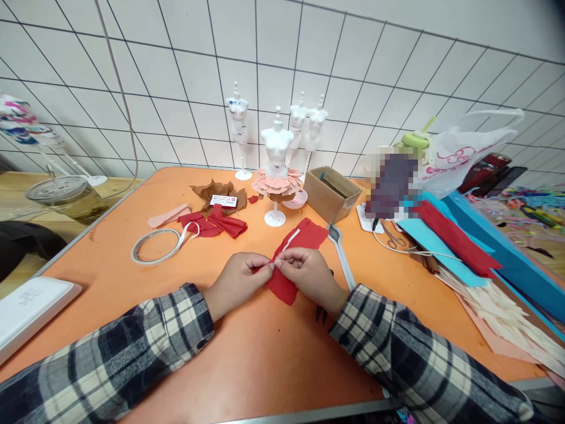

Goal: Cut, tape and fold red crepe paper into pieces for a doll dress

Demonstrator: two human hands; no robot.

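Observation:
Both hands meet over a strip of red crepe paper (309, 234) near the middle of the orange table. My left hand (241, 278) pinches the paper's left edge between thumb and forefinger. Right beside it, my right hand (311, 274) pinches the same paper, its fingertips touching those of the left. A narrow white tape strip (291, 238) runs up the paper from the fingertips. Left of the hands lies a roll of white tape (136, 247) with a loose end. Behind it are gathered red paper pieces (227, 222).
A small white mannequin (277, 144) in a ruffled pink paper skirt stands behind the hands, with several bare ones at the wall. A cardboard box (332, 197), scissors (394, 238) and coloured paper (454, 235) lie to the right. A white power bank (37, 312) sits at left.

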